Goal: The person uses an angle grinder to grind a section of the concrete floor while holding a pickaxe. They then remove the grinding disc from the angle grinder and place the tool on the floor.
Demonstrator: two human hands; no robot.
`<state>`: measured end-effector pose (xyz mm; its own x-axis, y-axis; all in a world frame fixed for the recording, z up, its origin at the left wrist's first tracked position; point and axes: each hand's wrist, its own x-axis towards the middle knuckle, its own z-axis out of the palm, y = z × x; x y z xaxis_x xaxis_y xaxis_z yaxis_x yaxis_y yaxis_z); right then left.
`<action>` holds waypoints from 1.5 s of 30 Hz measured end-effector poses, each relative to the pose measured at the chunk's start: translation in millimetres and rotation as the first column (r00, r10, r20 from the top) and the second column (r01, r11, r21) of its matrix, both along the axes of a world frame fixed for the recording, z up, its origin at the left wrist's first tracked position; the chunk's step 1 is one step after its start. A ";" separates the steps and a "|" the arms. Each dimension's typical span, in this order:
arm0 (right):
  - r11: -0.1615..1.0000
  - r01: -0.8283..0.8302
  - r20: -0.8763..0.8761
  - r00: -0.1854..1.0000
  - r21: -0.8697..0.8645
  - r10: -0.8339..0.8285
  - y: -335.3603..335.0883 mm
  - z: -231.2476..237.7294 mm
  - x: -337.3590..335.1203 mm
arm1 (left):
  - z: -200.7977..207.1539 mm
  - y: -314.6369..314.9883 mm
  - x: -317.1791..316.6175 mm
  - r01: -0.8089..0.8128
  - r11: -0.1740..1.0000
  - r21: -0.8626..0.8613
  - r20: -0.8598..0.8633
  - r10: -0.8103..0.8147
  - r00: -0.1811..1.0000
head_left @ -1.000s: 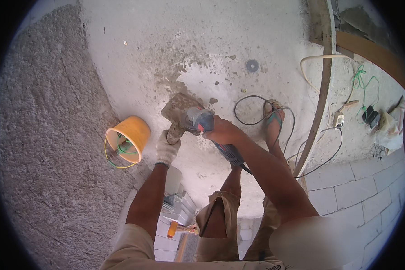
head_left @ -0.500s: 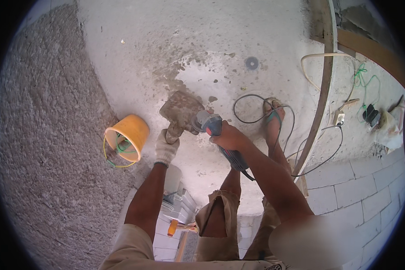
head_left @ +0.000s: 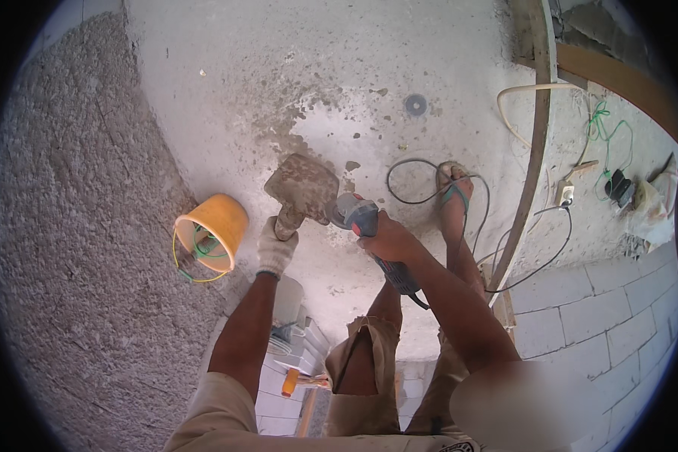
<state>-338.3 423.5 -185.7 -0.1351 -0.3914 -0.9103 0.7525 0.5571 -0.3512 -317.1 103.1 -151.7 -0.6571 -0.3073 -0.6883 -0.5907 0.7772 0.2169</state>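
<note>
Jutting over the floor [head_left: 444, 56], metal blade [head_left: 303, 185] is being gripped by its socket [head_left: 288, 221] in the gloved left hand [head_left: 276, 251], likely for steadiness; bare right hand [head_left: 389, 237] is clasping the grinder [head_left: 362, 217], disc [head_left: 334, 215] by blade corner, contact unclear; yellow bucket [head_left: 232, 215] is sitting leftward, probably for elbow room.

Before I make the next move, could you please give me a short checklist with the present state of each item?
1. Left hand gripping the shovel: ok, at its neck.
2. Right hand gripping the grinder: ok.
3. Both hands gloved: not ok, the right is bare.
4. Cable well clear of the right foot: not ok, it loops right by it.
5. Grinder stopped: cannot tell.
</note>
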 end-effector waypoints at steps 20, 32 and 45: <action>0.999 0.011 -0.020 1.000 0.040 -0.010 -6.6 -17.9 4.1 | -14.0 -17.2 15.4 -0.041 0.998 0.055 -0.045 0.043 0.998; 0.991 0.132 0.019 0.991 0.018 -0.132 -4.3 -14.5 40.4 | 0.9 3.9 -2.0 -0.006 1.000 -0.025 0.027 0.007 1.000; 0.999 0.052 -0.009 0.999 0.010 -0.052 -1.4 8.8 36.5 | -4.1 -7.0 8.2 -0.007 1.000 -0.029 0.017 0.007 1.000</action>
<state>-301.8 422.1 -176.9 -0.1628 -0.3739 -0.9131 0.7777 0.5209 -0.3520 -308.9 96.1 -155.9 -0.6433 -0.3319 -0.6899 -0.5994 0.7790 0.1841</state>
